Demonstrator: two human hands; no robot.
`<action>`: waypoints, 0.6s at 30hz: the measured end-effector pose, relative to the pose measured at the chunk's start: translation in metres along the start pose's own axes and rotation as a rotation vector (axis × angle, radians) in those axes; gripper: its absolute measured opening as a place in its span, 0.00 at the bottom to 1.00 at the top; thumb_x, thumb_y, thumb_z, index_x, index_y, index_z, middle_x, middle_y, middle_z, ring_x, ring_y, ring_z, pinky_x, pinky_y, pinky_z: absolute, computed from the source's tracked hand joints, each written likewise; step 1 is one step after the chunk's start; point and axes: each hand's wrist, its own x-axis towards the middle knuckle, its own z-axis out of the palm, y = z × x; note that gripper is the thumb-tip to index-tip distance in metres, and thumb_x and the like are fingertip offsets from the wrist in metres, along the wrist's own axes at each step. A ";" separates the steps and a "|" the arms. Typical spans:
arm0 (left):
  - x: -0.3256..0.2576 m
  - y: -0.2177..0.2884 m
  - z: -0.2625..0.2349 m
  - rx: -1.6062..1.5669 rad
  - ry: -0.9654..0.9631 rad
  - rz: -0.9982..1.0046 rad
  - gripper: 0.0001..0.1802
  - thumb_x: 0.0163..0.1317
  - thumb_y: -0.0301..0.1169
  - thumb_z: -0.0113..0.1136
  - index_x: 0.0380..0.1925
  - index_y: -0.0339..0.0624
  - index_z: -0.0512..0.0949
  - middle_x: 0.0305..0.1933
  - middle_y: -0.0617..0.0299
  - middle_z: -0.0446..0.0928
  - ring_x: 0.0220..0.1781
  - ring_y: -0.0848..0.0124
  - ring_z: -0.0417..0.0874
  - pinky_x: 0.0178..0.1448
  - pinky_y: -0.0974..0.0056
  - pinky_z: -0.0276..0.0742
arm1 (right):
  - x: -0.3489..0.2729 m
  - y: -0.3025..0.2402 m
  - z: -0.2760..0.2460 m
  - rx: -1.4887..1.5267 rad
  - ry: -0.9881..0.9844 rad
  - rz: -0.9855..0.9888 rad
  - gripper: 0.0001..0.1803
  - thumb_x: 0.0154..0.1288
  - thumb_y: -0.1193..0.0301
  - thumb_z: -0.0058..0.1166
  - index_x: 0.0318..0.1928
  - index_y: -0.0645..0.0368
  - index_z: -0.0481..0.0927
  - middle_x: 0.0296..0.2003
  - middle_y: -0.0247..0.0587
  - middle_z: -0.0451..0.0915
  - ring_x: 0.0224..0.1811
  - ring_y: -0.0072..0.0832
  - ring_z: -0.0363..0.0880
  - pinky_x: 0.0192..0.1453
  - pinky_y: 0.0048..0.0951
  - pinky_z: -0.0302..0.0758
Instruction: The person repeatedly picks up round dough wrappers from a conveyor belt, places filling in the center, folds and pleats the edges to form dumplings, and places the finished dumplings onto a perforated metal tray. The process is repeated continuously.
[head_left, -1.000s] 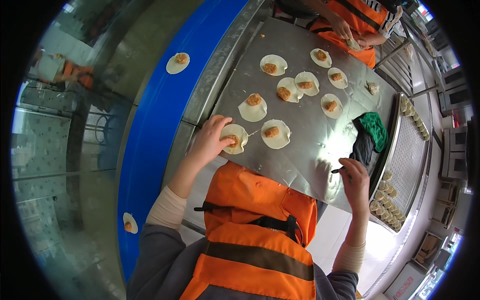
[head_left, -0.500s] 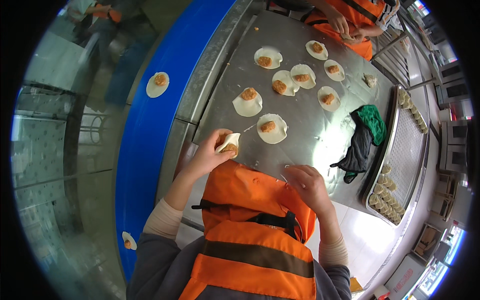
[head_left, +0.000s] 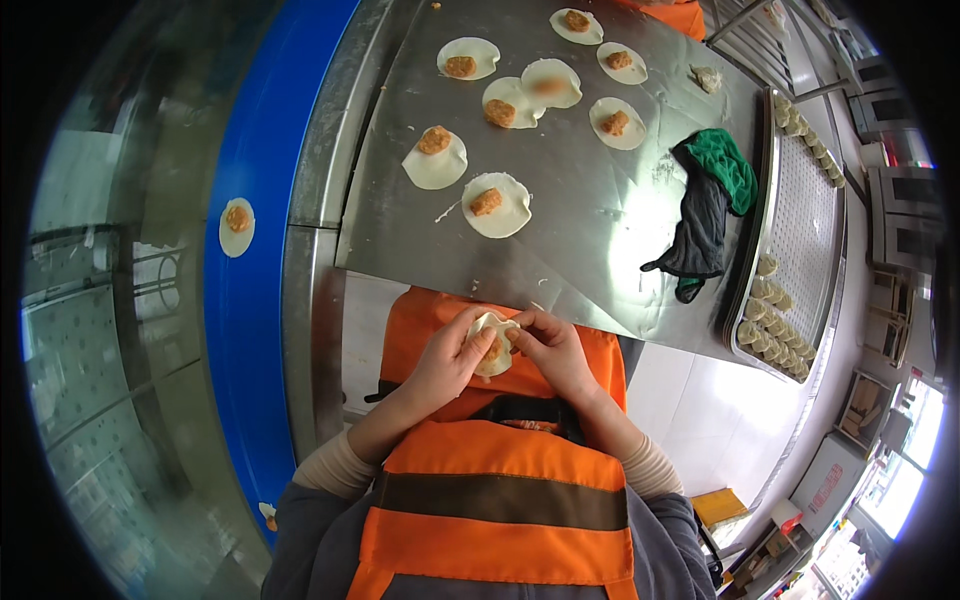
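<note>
My left hand [head_left: 448, 358] and my right hand [head_left: 553, 348] meet in front of my orange vest, both pinching one white dumpling wrapper with filling [head_left: 494, 343] between the fingers. The wrapper is partly folded around its orange-brown filling. On the steel table [head_left: 590, 230] beyond my hands lie several round wrappers, each with a lump of filling; the nearest wrapper [head_left: 496, 204] and a second wrapper [head_left: 435, 158] are closest to me.
A blue conveyor belt [head_left: 255, 300] runs along the left and carries one filled wrapper [head_left: 236, 226]. A dark and green cloth [head_left: 706, 200] lies on the table at right. Beyond it a perforated metal tray [head_left: 800, 230] holds rows of folded dumplings [head_left: 765, 330].
My left hand lifted a filled wrapper off the table and drew it back toward my chest. My right hand came in from the table's right edge and now grips the same wrapper.
</note>
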 end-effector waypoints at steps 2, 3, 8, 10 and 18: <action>-0.002 0.008 0.010 -0.031 0.034 -0.057 0.13 0.73 0.31 0.54 0.52 0.36 0.73 0.45 0.62 0.77 0.47 0.77 0.77 0.50 0.71 0.75 | -0.003 -0.001 0.000 0.093 0.022 0.041 0.07 0.70 0.74 0.59 0.44 0.65 0.80 0.35 0.29 0.80 0.37 0.15 0.77 0.44 0.20 0.76; -0.002 0.005 0.011 -0.010 0.038 -0.051 0.13 0.73 0.31 0.55 0.52 0.36 0.73 0.43 0.63 0.77 0.45 0.77 0.77 0.49 0.71 0.75 | -0.004 -0.001 0.000 0.140 0.033 0.060 0.07 0.70 0.75 0.58 0.44 0.65 0.80 0.35 0.28 0.80 0.37 0.15 0.77 0.44 0.20 0.76; 0.005 -0.025 0.012 -0.011 0.165 -0.080 0.10 0.70 0.29 0.59 0.46 0.36 0.75 0.36 0.64 0.79 0.37 0.78 0.79 0.41 0.70 0.77 | -0.005 -0.004 -0.001 -0.369 0.117 -0.330 0.09 0.65 0.78 0.61 0.45 0.64 0.80 0.32 0.33 0.80 0.33 0.19 0.78 0.38 0.23 0.76; 0.004 -0.023 0.014 -0.006 0.153 -0.107 0.09 0.69 0.28 0.59 0.45 0.35 0.76 0.36 0.62 0.81 0.37 0.77 0.80 0.42 0.70 0.77 | -0.007 -0.014 -0.001 -0.571 0.153 -0.458 0.09 0.63 0.79 0.62 0.44 0.63 0.80 0.32 0.35 0.80 0.32 0.20 0.78 0.36 0.23 0.75; 0.007 -0.023 0.017 0.194 0.024 0.048 0.12 0.69 0.26 0.57 0.51 0.35 0.74 0.42 0.58 0.81 0.43 0.75 0.83 0.46 0.68 0.79 | -0.008 -0.005 -0.008 -0.446 0.128 -0.229 0.08 0.59 0.80 0.62 0.39 0.62 0.79 0.32 0.39 0.80 0.29 0.28 0.78 0.35 0.27 0.76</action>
